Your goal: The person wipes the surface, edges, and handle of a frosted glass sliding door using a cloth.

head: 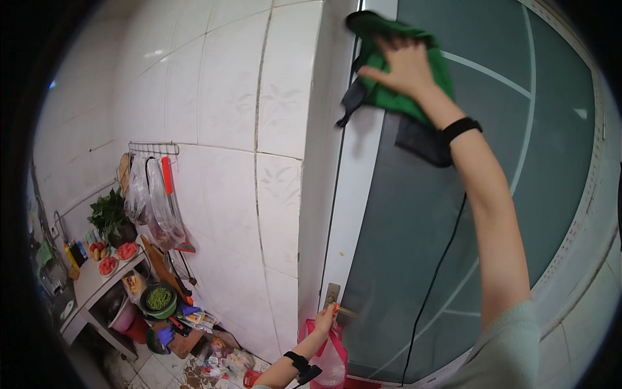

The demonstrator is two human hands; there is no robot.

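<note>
My right hand (pixel 406 68), a black band on its wrist, lies with fingers spread on a green and dark grey cloth (pixel 388 99), over the white frame and frosted glass of a door (pixel 413 194). Part of the cloth hangs loose below the wrist, and it looks blurred. Low down, my left hand (pixel 326 318) is closed at the metal door handle (pixel 347 312), with something small and orange at its fingertips; whether it grips the handle or that thing is unclear. A pink and clear plastic bag (pixel 330 360) hangs just below this hand.
A tiled wall (pixel 233 194) juts out left of the door. A wire rack (pixel 153 147) holds plastic bags and a red-handled tool. Beyond are a counter (pixel 97 279) with plates of red food, a bowl of green vegetables (pixel 159 298) and floor clutter. A black cable (pixel 432 287) hangs before the glass.
</note>
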